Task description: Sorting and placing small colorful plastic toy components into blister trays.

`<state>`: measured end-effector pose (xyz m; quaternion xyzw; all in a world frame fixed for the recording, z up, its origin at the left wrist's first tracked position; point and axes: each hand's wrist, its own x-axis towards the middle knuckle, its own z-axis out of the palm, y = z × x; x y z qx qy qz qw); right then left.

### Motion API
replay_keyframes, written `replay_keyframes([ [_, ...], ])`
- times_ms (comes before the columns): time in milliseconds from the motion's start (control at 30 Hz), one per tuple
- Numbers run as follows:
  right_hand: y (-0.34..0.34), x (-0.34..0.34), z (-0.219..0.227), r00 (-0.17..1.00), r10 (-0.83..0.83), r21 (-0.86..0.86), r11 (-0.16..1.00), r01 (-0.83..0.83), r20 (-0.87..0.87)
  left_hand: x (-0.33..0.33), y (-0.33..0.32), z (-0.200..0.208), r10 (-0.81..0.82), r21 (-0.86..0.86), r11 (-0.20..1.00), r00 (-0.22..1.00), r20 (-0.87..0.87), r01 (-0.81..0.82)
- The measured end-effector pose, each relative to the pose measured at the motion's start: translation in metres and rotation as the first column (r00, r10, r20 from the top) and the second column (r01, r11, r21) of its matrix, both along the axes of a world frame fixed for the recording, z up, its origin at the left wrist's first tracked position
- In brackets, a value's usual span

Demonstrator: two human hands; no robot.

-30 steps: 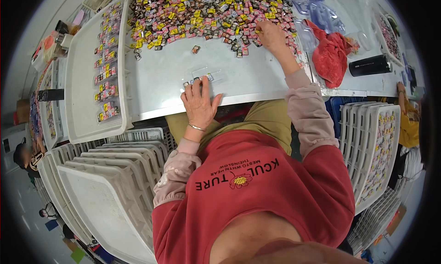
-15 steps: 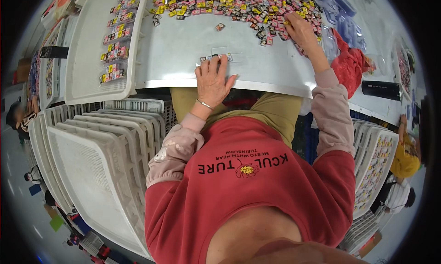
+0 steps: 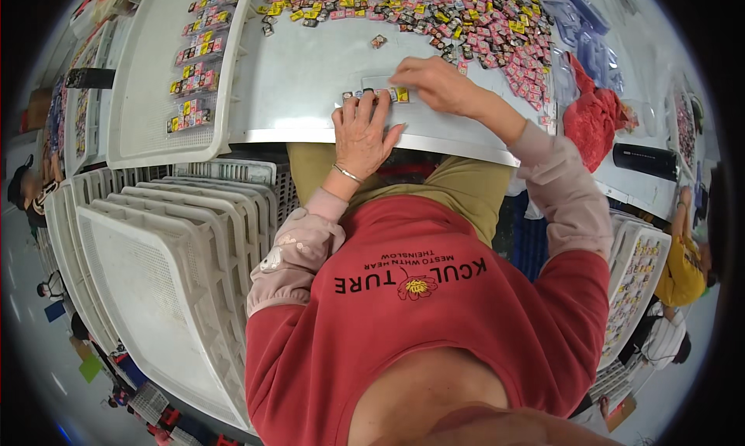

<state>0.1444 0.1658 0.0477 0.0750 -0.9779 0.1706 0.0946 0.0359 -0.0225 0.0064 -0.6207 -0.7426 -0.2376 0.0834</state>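
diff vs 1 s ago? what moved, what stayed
Right hand drew back from the heap of small pieces to the short row of pieces near the table edge, fingertips on its right end. Whether it carries a piece is unclear. Left hand stayed flat by that row.

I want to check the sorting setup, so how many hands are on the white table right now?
2. The left hand lies flat at the table's near edge, fingers at a short row of small packets. The right hand reaches that row's right end. Nobody else's hand shows on the table.

Bright even overhead light, soft shadows; strong fisheye bending, dark vignette at rim; centre sharp.
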Motion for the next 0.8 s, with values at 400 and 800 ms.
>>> replay_keyframes([
  [400, -0.049, 0.003, -0.042, 0.800, -0.564, -0.335, 0.808, 0.484, -0.205, -0.003, 0.004, 0.003, -0.043, -0.015, 0.999, 0.998, 0.036, 0.043],
  [800, -0.065, 0.008, -0.049, 0.702, -0.665, -0.426, 0.729, 0.536, -0.254, -0.001, -0.003, 0.002, -0.085, -0.075, 0.994, 0.996, -0.033, 0.082],
])
